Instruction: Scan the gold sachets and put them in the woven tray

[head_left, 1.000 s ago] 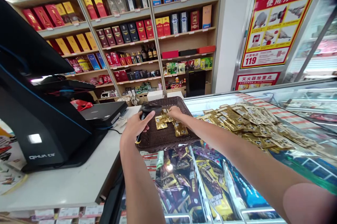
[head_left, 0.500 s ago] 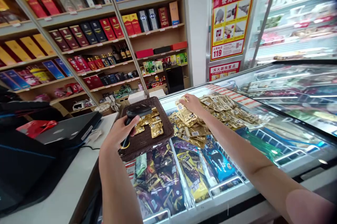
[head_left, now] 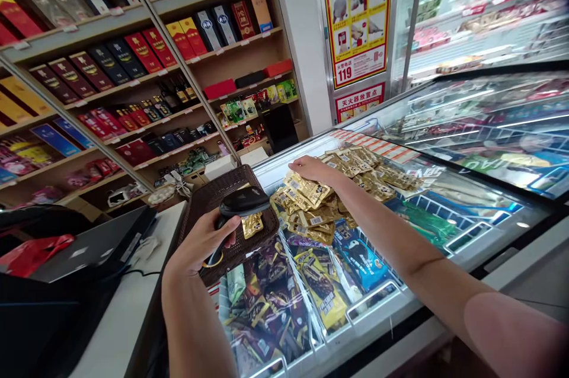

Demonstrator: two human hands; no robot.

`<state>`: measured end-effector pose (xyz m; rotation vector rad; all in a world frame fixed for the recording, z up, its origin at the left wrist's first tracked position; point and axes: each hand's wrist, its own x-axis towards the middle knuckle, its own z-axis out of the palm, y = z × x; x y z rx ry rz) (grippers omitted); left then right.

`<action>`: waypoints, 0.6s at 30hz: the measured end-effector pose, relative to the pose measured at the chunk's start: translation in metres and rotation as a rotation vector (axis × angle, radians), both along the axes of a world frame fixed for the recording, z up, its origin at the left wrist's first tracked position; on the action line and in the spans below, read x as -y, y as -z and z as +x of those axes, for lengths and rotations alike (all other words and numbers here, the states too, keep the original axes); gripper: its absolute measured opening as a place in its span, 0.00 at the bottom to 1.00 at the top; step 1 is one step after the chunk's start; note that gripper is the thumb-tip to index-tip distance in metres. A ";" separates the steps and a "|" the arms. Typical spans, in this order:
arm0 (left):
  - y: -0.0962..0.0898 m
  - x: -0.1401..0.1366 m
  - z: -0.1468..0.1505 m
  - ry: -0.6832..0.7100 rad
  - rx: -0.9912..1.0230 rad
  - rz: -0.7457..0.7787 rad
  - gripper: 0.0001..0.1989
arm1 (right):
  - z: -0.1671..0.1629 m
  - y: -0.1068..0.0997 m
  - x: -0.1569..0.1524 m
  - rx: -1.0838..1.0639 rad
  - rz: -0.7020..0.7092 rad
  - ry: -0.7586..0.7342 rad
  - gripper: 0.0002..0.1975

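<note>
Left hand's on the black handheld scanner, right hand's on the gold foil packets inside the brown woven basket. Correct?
Not quite: the head view shows the right hand on the heap of gold foil packets atop the glass-topped freezer, beside the brown woven basket. The left hand does hold the black handheld scanner.

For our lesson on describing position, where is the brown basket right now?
In the head view, the brown basket is left of centre, partly hidden by the black scanner; the pile of gold packets lies just to its right.
</note>
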<state>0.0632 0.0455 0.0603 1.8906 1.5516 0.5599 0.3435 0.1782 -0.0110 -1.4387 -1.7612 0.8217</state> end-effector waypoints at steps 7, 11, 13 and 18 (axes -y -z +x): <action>-0.001 0.001 0.002 0.007 -0.024 0.014 0.24 | 0.000 -0.004 0.002 0.002 -0.002 0.031 0.17; 0.000 0.000 0.002 -0.017 0.004 0.045 0.25 | 0.000 -0.007 0.006 0.038 -0.001 0.028 0.17; 0.001 -0.001 0.001 -0.032 0.026 0.038 0.25 | 0.000 -0.008 0.007 0.052 -0.006 0.017 0.17; 0.002 -0.001 0.001 -0.020 0.026 0.019 0.24 | 0.001 -0.007 0.004 0.075 -0.008 0.006 0.18</action>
